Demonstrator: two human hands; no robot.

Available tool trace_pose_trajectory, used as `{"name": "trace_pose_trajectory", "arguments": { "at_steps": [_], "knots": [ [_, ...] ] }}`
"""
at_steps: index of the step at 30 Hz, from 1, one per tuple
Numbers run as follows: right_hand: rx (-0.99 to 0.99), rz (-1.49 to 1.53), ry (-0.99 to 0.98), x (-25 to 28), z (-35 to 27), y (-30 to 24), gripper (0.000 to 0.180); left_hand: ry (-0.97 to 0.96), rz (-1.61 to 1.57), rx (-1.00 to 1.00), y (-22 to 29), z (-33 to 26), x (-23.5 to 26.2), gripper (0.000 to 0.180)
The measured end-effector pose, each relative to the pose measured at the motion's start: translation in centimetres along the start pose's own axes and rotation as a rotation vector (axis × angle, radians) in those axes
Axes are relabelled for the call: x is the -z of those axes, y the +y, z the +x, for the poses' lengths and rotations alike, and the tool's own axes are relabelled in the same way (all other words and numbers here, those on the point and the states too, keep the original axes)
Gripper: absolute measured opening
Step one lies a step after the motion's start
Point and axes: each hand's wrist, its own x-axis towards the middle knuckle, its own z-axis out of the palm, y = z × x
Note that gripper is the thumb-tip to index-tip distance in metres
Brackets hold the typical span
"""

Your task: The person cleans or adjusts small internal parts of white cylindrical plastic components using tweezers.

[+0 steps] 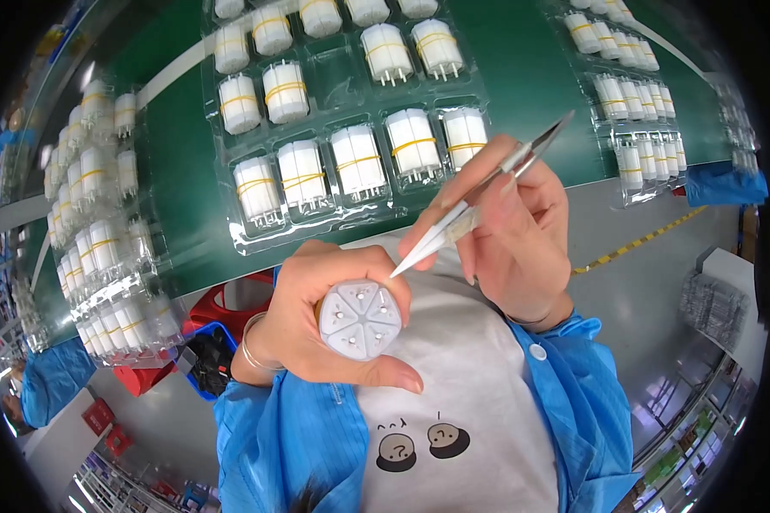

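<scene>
My left hand [295,299] is wrapped round a bundle of white wedge-shaped pieces [360,320], whose round end faces up. Small metal pins stick out of the segments on that face, and a bit of yellow band shows at its side. The thumb is stretched along the lower side. In my right hand [530,239] is a pair of pointed metal tweezers [432,244], pinched between the fingers. Their tip is at the upper right rim of the bundle; whether it touches, I cannot tell. The other end points up and right.
Beyond my hands, a clear plastic tray [239,239] with similar banded bundles lies on the green table [188,197]; one pocket holds none. More filled trays stand at left [111,282] and right [646,162]. A blue bin [198,376] with dark items is below the table edge.
</scene>
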Motion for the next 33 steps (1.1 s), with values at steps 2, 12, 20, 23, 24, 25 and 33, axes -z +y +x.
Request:
{"name": "trace_pose_trajectory", "arguments": {
  "at_steps": [2, 12, 20, 23, 24, 25, 33],
  "knots": [
    [0.057, -0.107, 0.013, 0.2, -0.4, -0.2, 0.035, 0.026, -0.042, 0.019, 0.2, -0.4, -0.2, 0.041],
    [0.366, -0.148, 0.049, -0.3, -2.9, -3.5, 0.028, 0.154, -0.498, 0.153, 3.5, 0.1, -2.8, 0.038],
    [1.247, -0.425, -0.315, 1.1, -7.4, -12.9, 0.032, 0.079, -0.438, -0.033, 5.0, 1.8, -4.6, 0.051],
    [1.324, -0.462, -0.496, -0.6, -9.3, -15.8, 0.035, 0.064, -0.414, -0.089, 6.0, 2.1, -5.3, 0.055],
    [1.32, -0.49, -0.593, -1.3, -10.0, -16.6, 0.035, 0.035, -0.334, -0.151, 6.0, 2.4, -5.5, 0.053],
    [1.329, -0.5, -0.59, -2.1, -9.6, -17.5, 0.035, 0.023, -0.33, -0.154, 6.2, 2.5, -5.5, 0.053],
    [1.188, -0.442, -0.854, -4.3, -10.5, -18.7, 0.036, 0.032, -0.238, -0.204, 7.8, 3.3, -6.5, 0.035]
  ]
}}
